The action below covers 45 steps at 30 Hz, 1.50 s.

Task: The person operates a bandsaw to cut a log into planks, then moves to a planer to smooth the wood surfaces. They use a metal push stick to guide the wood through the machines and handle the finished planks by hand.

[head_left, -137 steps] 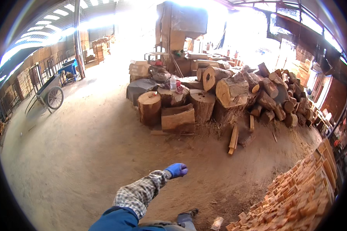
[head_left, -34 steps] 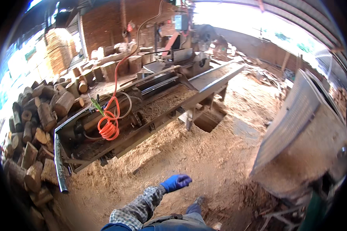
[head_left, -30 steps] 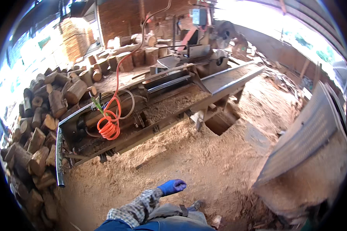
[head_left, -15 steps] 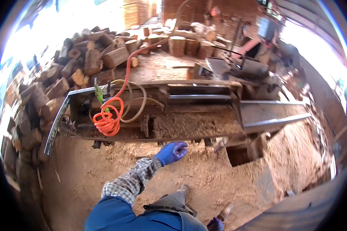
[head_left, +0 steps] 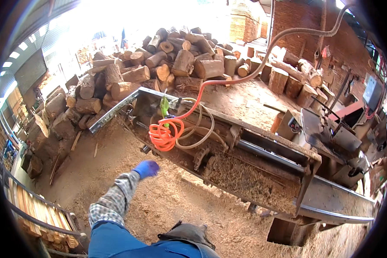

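My left hand (head_left: 147, 169), in a blue-purple glove and checked sleeve, hangs above the sawdust-covered floor (head_left: 159, 202), just short of the near side of a long metal machine bed (head_left: 284, 142). Motion blurs its fingers, and no held thing shows. Closest to it on the bed is an orange coiled air hose (head_left: 164, 138), with a bright green air gun (head_left: 164, 106) above the coil. Pale looped tubing (head_left: 210, 124) lies beside them. Sawdust (head_left: 249, 180) fills the trough further right. My right hand is out of view.
Cut logs (head_left: 182, 62) are heaped beyond the bed. A square floor pit (head_left: 281, 232) opens at the lower right. Sawn wood strips (head_left: 34, 210) stand in a curved metal rack (head_left: 43, 200) at lower left. A red hose (head_left: 245, 79) hangs across from above.
The view has swung left, bringing the wood rack into sight. My left hand has moved left, away from the bed's middle toward the coiled hose's end. My right hand has left the picture.
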{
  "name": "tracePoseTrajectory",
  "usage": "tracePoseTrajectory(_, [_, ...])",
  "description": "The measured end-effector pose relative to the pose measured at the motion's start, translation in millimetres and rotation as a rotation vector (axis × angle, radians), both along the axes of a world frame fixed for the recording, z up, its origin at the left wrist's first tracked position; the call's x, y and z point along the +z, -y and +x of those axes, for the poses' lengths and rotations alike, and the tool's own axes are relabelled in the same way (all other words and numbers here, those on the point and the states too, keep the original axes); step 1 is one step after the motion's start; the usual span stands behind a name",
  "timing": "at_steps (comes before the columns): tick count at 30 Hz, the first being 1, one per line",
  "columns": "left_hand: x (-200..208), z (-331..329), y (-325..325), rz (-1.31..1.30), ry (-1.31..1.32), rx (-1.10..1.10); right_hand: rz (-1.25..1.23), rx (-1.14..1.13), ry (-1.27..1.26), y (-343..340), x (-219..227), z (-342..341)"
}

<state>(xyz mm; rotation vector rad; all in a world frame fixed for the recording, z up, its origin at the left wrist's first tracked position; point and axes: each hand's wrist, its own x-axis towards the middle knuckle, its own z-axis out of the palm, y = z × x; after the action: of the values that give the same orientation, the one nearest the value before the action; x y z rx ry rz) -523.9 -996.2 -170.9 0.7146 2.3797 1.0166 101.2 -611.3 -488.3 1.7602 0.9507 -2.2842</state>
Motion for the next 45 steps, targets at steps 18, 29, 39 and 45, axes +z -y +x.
tracePoseTrajectory(18, [-42.3, -441.8, -51.8, -0.782, -0.802, 0.026, -0.085, -0.41, 0.269, 193.9, 62.8, -40.5])
tracePoseTrajectory(29, [-10.9, -527.8, 5.9, -0.909, -1.073, -0.433, -0.194, -0.931, -0.089, 287.8, 98.0, -151.4])
tracePoseTrajectory(39, [17.6, -470.8, 114.4, -1.073, -1.355, -0.74, -0.172, -0.884, 0.078, 253.9, 76.5, -107.5])
tracePoseTrajectory(45, [60.0, -367.2, 147.0, -1.146, -1.449, -1.008, -0.346, -0.809, -0.077, 228.1, 6.5, -34.5])
